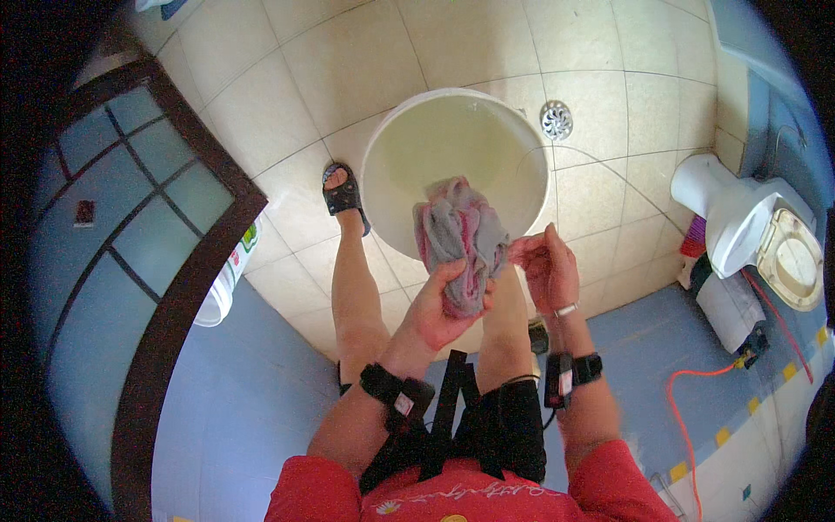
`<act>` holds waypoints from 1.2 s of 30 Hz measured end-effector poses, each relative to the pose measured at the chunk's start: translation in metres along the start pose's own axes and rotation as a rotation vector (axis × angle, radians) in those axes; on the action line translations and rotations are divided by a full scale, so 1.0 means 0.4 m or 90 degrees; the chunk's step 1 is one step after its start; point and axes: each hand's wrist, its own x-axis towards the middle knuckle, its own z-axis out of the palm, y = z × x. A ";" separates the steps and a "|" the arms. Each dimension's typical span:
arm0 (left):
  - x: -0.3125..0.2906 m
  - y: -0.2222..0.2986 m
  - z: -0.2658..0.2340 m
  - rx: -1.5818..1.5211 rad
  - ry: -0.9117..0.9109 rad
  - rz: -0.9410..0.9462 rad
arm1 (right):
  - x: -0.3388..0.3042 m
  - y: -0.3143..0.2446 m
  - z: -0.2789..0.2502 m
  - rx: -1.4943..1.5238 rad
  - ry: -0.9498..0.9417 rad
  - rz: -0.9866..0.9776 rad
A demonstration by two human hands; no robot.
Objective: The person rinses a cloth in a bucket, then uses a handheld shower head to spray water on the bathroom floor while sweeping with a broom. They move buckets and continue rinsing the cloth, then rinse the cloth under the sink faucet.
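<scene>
A crumpled grey and pink cloth (465, 228), possibly a towel, is bunched up in my left hand (445, 306). My left thumb lies across its front and the fingers wrap round its lower end. My right hand (550, 271) is raised at the cloth's right edge, its fingers bent and apart. The fingertips reach the cloth's edge; whether they touch it is hard to tell. Beneath and beyond the cloth stands a large round white tub (409, 113) with pale, cloudy water inside. The cloth covers part of the tub's near side.
My sandalled foot (341, 187) stands left of the tub. A round floor drain (556, 120) lies at its right. A white toilet (739, 217) stands far right, near an orange hose (687, 383). On the left are a dark-framed glass door (148, 183) and a white bucket (217, 300).
</scene>
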 end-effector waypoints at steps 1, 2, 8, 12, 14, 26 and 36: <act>-0.025 -0.014 0.016 -0.024 -0.036 -0.006 | 0.009 0.012 -0.009 0.103 0.099 0.024; -0.047 -0.028 0.032 -0.051 -0.075 -0.017 | 0.005 0.036 -0.006 0.240 0.018 0.074; -0.140 -0.103 0.077 -0.219 -0.175 -0.043 | -0.053 0.109 0.108 0.429 -0.093 0.117; -0.177 -0.097 0.073 -0.137 -0.149 -0.066 | -0.011 0.037 0.163 0.436 -0.228 0.070; -0.194 -0.075 0.068 -0.041 -0.117 -0.074 | 0.008 0.007 0.162 0.363 -0.237 0.086; 0.091 0.083 -0.023 1.423 0.263 0.256 | 0.219 0.080 0.147 -0.883 -0.020 -0.136; -0.038 0.019 0.018 0.791 0.163 0.297 | 0.144 0.028 0.133 -0.487 -0.047 -0.096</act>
